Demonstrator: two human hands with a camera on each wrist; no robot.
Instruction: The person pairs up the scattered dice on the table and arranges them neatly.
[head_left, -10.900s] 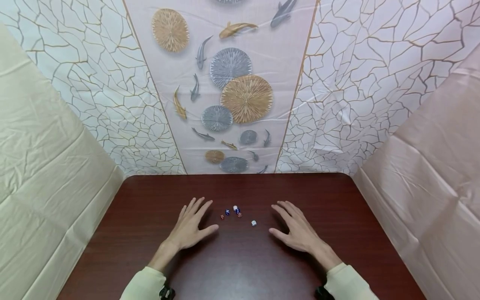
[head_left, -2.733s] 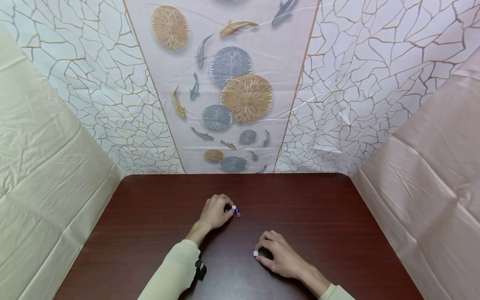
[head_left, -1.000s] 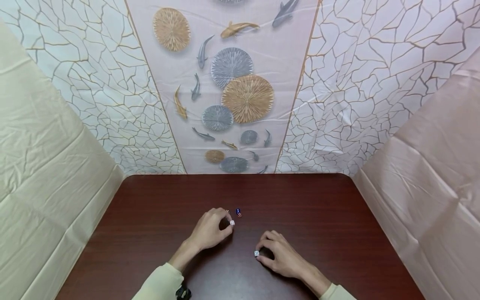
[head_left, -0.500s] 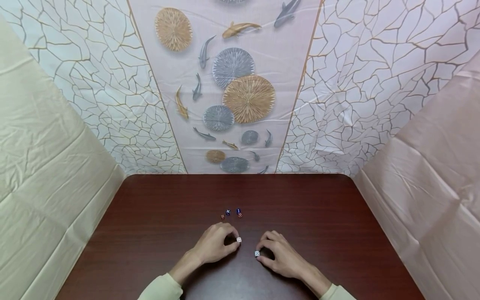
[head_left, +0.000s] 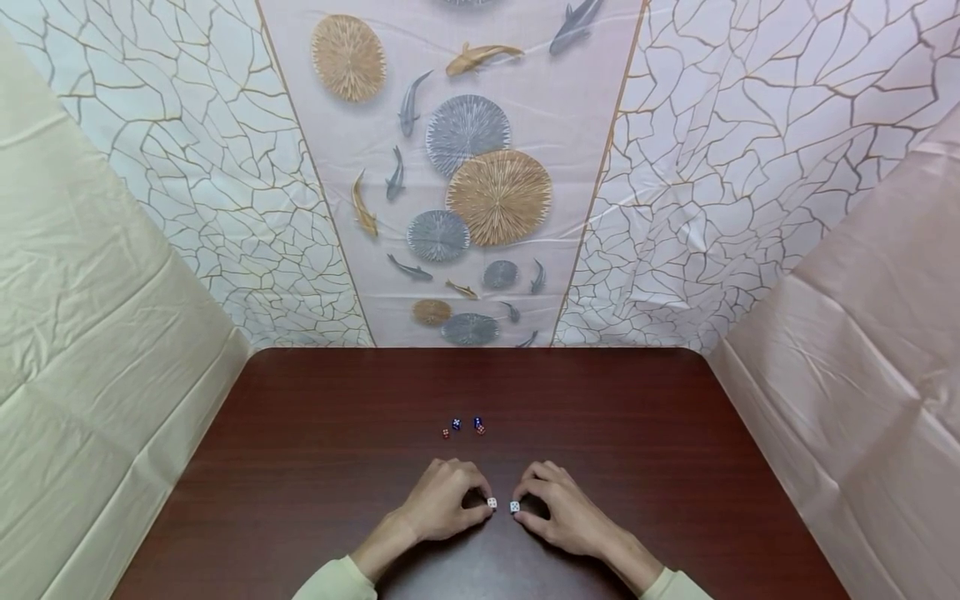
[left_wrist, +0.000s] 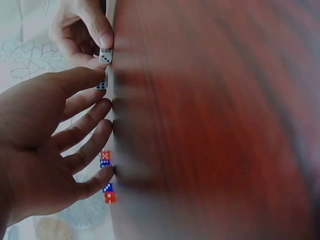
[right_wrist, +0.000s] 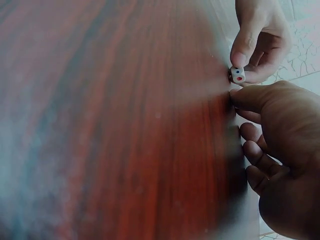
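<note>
In the right wrist view, the right hand (head_left: 561, 510) hides from me the right white die (head_left: 514, 507), which its fingers pinch. Both sleeves (head_left: 339, 582) are cut off below. Just beside, with a narrow gap, the left hand (head_left: 444, 503) pinches the left white die (head_left: 492, 503). Farther back on the counter (head_left: 637, 417), I count two blue dice (head_left: 456, 424) and two red dice (head_left: 446, 433).
</note>
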